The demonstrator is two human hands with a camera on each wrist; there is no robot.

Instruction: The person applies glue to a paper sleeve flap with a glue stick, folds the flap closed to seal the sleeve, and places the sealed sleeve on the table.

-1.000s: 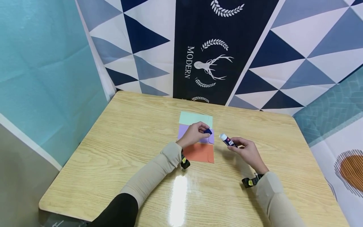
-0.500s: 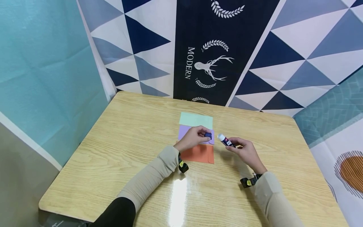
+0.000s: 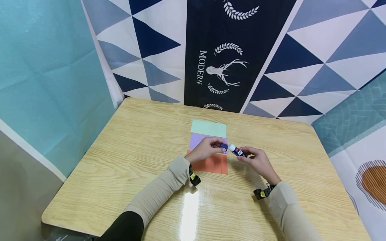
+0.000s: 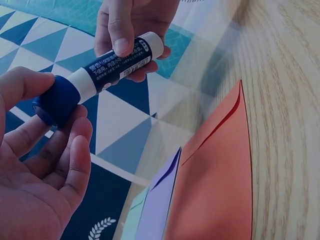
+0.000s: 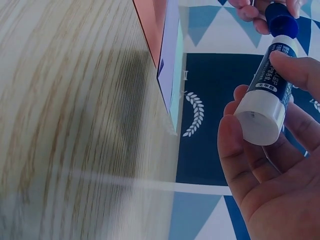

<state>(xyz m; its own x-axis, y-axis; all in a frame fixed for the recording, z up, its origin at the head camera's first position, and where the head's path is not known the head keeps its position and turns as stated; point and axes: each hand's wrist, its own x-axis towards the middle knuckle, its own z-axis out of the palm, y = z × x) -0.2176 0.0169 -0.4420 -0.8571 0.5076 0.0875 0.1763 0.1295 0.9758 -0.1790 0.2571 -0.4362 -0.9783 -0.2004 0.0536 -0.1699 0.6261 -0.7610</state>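
Note:
My left hand (image 3: 208, 148) pinches a dark blue glue-stick cap (image 4: 57, 101) between thumb and fingers. The glue stick (image 4: 120, 65), a navy tube with white ends and printed text, is gripped by my right hand (image 3: 256, 161). In both wrist views the cap meets the tube's white end (image 5: 285, 42), roughly in line with it; how far it sits over the end is hard to tell. Both hands are above the table, close to three envelopes: a mint one (image 3: 208, 127), a purple one (image 3: 199, 140) partly behind my left hand, and an orange one (image 3: 211, 164).
The light wood table (image 3: 144, 134) stretches around the envelopes. Along its back edge hangs a patterned cloth (image 3: 163, 40) with triangles and a dark deer panel. A teal cover (image 3: 54, 67) stands at the left side.
The cap and the glue stick have come together from a gap. My right hand has moved left with the tube, and my left hand has moved slightly down and to the right.

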